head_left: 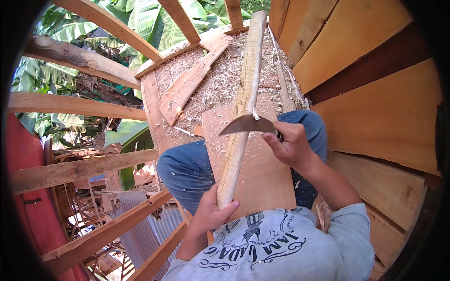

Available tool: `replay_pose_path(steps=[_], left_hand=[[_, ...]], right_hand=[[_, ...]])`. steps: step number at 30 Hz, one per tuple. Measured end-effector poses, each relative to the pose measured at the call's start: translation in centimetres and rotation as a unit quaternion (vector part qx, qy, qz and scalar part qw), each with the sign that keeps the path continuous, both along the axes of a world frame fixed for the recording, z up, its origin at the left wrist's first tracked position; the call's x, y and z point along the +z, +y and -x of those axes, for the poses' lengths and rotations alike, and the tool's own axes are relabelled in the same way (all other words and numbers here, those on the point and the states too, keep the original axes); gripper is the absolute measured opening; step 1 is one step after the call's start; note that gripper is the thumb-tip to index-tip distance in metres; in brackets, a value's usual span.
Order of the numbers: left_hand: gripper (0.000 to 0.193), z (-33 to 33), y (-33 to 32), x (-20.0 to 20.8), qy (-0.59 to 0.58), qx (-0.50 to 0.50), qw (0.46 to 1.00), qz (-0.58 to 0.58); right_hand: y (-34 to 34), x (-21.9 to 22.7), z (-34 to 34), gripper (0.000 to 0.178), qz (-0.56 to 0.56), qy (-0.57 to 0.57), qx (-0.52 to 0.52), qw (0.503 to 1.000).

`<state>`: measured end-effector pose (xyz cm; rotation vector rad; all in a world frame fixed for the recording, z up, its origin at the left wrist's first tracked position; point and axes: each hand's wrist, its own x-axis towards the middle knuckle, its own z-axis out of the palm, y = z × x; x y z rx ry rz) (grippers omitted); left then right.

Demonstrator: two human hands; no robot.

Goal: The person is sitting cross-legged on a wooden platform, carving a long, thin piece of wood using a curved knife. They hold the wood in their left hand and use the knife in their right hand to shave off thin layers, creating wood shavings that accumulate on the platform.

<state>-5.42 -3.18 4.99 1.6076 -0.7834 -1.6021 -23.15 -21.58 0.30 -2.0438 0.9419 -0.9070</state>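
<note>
A long pale strip of wood (248, 75) runs from my lap away toward the far edge of the floor. My left hand (215, 208) is closed round its near end. In my right hand (291, 144) is the handle of a knife with a broad curved blade (248, 124). The blade lies across the strip about midway along my lap, and a thin curled shaving (255, 115) stands at its far edge. Under the strip, a flat wooden board (265, 173) rests across my thighs. My right fingers hide most of the knife handle.
Wood shavings (220, 84) cover the floor ahead, where a loose plank (190, 82) lies left of the strip. Spaced wooden rails (84, 163) stand on my left, with banana leaves and corrugated sheets beyond. A plank wall (375, 117) rises close on my right.
</note>
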Motion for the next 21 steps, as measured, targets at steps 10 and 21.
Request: replay_pose_path(steps=[10,21], left_hand=[[0.058,-1.9,2.3,-1.7,0.053,-0.005,0.998,-0.023],[0.046,-5.7,3.7,-4.3,-0.147,0.015,0.987,0.058]], right_hand=[[0.3,1.6,-0.5,0.039,-0.06,0.004,0.012,0.998],[3.3,0.8,-0.7,0.028,-0.151,0.077,0.051,0.984]])
